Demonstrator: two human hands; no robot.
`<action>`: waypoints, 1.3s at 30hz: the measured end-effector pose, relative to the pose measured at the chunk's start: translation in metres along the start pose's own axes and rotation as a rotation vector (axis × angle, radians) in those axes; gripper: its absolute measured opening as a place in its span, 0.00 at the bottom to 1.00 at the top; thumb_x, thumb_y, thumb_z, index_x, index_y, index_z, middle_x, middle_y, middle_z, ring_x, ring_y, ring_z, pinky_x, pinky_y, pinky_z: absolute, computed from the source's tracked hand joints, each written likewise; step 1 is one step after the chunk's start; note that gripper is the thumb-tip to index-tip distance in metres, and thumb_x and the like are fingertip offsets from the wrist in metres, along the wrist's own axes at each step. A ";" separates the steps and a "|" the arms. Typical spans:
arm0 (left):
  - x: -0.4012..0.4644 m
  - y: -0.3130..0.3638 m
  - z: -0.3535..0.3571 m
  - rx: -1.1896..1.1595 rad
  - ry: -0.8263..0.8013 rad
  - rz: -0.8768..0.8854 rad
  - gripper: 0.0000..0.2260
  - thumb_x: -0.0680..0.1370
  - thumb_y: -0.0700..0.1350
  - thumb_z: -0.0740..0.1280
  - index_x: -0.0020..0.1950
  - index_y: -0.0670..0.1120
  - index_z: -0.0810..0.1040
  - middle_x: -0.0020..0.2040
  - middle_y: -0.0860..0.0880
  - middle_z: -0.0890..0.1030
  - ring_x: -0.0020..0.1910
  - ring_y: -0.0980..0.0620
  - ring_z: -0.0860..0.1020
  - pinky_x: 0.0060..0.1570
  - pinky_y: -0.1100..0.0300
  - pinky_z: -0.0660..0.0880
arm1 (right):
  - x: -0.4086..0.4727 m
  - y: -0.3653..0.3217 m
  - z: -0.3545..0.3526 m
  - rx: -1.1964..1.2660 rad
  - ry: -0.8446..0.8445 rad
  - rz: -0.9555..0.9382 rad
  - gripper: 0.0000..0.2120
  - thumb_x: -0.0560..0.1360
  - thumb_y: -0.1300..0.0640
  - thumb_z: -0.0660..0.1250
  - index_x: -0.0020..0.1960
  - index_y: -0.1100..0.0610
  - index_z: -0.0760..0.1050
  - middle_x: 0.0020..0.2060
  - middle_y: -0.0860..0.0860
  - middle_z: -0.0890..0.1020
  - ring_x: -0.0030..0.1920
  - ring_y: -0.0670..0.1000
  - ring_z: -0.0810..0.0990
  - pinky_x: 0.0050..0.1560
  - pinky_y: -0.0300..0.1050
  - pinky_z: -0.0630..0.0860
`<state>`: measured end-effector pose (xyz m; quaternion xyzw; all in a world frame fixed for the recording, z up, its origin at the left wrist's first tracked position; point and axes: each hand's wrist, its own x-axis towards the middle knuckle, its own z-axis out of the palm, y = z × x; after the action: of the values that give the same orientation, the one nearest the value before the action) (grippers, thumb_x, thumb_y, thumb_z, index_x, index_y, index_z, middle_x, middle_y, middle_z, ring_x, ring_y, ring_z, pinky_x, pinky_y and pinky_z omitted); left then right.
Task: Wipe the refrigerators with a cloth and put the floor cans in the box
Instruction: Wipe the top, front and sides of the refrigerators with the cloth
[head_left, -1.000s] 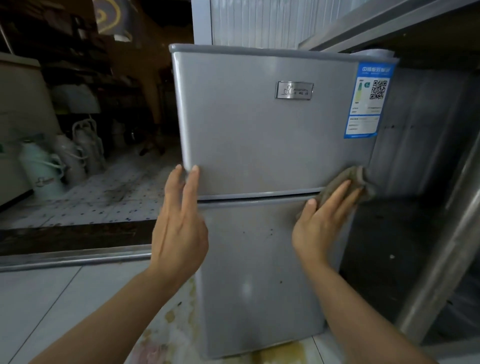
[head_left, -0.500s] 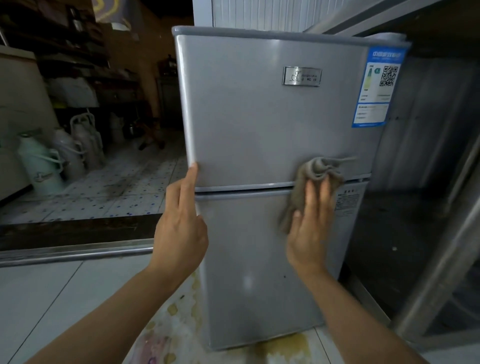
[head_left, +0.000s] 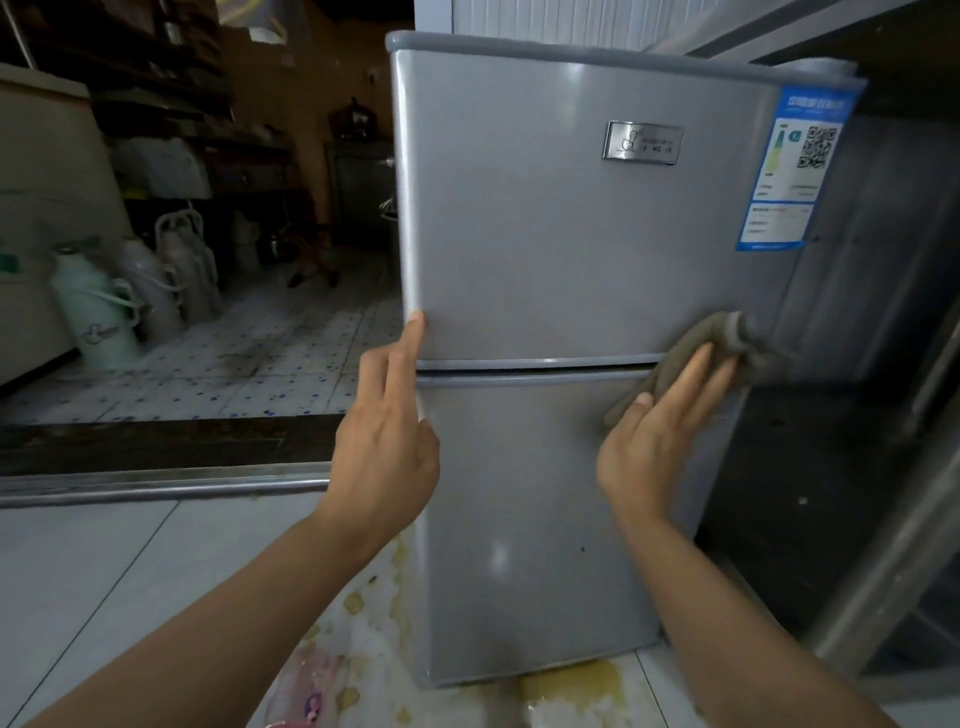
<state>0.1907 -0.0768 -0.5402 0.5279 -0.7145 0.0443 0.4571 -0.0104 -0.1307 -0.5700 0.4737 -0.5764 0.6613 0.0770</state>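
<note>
A small silver two-door refrigerator (head_left: 545, 249) stands in front of me, with a blue label at its upper right. My right hand (head_left: 654, 431) presses a grey-brown cloth (head_left: 722, 343) flat against the door seam near the right edge, fingers straight. My left hand (head_left: 389, 431) rests on the refrigerator's left edge, two fingers extended upward along the corner at the seam. No cans or box are in view.
Pale thermos jugs (head_left: 98, 317) stand on the patterned floor to the left, beyond a metal door threshold (head_left: 156, 486). A dark metal frame (head_left: 883, 545) closes in on the right. Yellowish stains (head_left: 571, 680) mark the tile under the refrigerator.
My right hand has slid the cloth rightward along the seam, from the door's middle back toward the right edge. My left hand has stayed on the left corner.
</note>
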 end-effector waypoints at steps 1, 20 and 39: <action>0.000 0.000 0.000 -0.005 -0.006 -0.001 0.40 0.71 0.31 0.63 0.77 0.50 0.48 0.61 0.46 0.67 0.31 0.53 0.69 0.26 0.57 0.70 | -0.017 -0.010 0.007 -0.006 -0.033 -0.043 0.32 0.75 0.68 0.58 0.76 0.64 0.50 0.75 0.63 0.47 0.75 0.62 0.48 0.74 0.57 0.54; -0.025 -0.036 -0.017 -0.365 -0.156 -0.162 0.35 0.75 0.30 0.59 0.75 0.55 0.50 0.61 0.51 0.77 0.58 0.61 0.76 0.59 0.67 0.72 | -0.082 -0.055 0.042 -0.166 -0.286 -0.738 0.22 0.79 0.59 0.53 0.73 0.54 0.58 0.73 0.56 0.55 0.74 0.64 0.52 0.71 0.65 0.58; -0.050 -0.072 -0.003 -0.159 -0.026 -0.353 0.33 0.71 0.27 0.62 0.72 0.50 0.58 0.65 0.50 0.72 0.52 0.55 0.76 0.50 0.48 0.78 | -0.122 0.012 0.056 -0.524 -0.495 -1.474 0.17 0.74 0.63 0.54 0.53 0.50 0.78 0.62 0.47 0.77 0.72 0.54 0.63 0.75 0.52 0.50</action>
<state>0.2508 -0.0709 -0.6035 0.6076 -0.6181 -0.1001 0.4887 0.0775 -0.1273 -0.6716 0.8297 -0.2533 0.1615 0.4706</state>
